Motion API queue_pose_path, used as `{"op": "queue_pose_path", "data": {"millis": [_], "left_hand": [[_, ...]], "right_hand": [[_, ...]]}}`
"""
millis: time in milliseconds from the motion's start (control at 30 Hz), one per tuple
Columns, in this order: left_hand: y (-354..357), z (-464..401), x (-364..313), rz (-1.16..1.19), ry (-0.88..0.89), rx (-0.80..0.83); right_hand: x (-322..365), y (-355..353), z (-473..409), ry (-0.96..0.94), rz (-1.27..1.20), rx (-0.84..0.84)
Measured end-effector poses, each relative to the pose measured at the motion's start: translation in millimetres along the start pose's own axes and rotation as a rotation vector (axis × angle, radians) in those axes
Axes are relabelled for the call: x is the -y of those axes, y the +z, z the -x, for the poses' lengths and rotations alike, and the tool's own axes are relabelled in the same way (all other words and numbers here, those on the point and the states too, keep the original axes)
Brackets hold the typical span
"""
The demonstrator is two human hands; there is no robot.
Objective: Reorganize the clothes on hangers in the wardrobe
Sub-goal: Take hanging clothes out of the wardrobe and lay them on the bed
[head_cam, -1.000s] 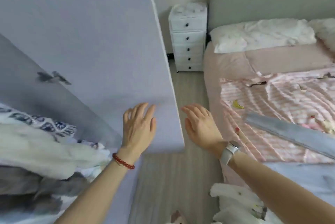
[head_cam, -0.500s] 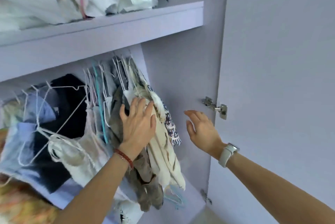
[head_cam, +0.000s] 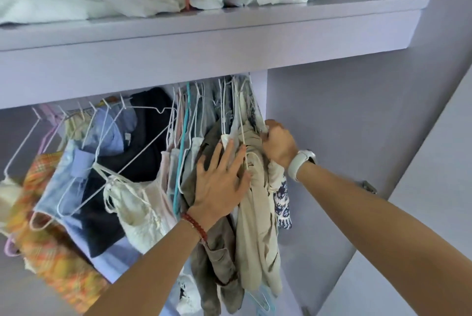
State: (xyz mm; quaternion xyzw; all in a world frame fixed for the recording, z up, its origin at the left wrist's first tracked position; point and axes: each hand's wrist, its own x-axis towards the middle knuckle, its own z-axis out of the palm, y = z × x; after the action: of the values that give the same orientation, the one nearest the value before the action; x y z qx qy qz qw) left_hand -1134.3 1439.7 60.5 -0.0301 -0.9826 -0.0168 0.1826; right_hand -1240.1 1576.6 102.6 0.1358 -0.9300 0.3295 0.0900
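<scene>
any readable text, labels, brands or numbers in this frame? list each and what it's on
None readable.
White smartwatch on the right wrist: face turned away, no digits visible.
Small white tag on the light blue shirt: too small and blurred to read.
Blue-and-white patterned garment: print only, no lettering.

To the right of my right hand [head_cam: 279, 145] the gap before the wardrobe's side wall [head_cam: 344, 136] is open, while leftwards tightly packed hangers [head_cam: 178, 121] (wire hooks overlapping) and the low shelf [head_cam: 204, 42] above block my reach.
</scene>
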Motion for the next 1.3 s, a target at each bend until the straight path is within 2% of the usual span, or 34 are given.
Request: {"op": "queue_pose_path", "data": {"millis": [200, 433, 567, 667, 800, 867, 967, 1067, 1200, 1300], "left_hand": [[8, -1, 0, -0.001, -0.017, -0.019], [12, -3, -2, 0.027, -0.025, -0.051], [9, -3, -10, 0.062, -0.063, -0.021], [3, -3, -20, 0.086, -0.072, -0.066], [-6, 3, -46, 0.165, 0.068, -0.225], [-9, 5, -64, 0.210, 0.158, -0.248], [-11, 1, -90, 0.252, 0.229, -0.139], [-8, -6, -95, 0.173, 0.195, 0.025], [-3, -10, -57, -0.161, 0.073, 0.072], [-1, -10, -18, -0.237, 0.031, 0.105]], "right_hand": [[-9, -15, -18, 0.053, 0.007, -0.103], [-21, -34, -2, -0.014, -0.181, -0.281], [-46, -32, 44, -0.008, -0.190, -0.305], [-72, -27, 98, 0.038, -0.114, -0.350], [-98, -28, 173, 0.073, -0.074, -0.445], [-106, -32, 207, 0.093, -0.059, -0.487], [-103, -33, 238, 0.128, -0.078, -0.517], [-85, -32, 236, 0.140, -0.112, -0.564], [-64, -37, 208, 0.148, -0.064, -0.561], [-56, -42, 179, 0.147, -0.006, -0.511]]}}
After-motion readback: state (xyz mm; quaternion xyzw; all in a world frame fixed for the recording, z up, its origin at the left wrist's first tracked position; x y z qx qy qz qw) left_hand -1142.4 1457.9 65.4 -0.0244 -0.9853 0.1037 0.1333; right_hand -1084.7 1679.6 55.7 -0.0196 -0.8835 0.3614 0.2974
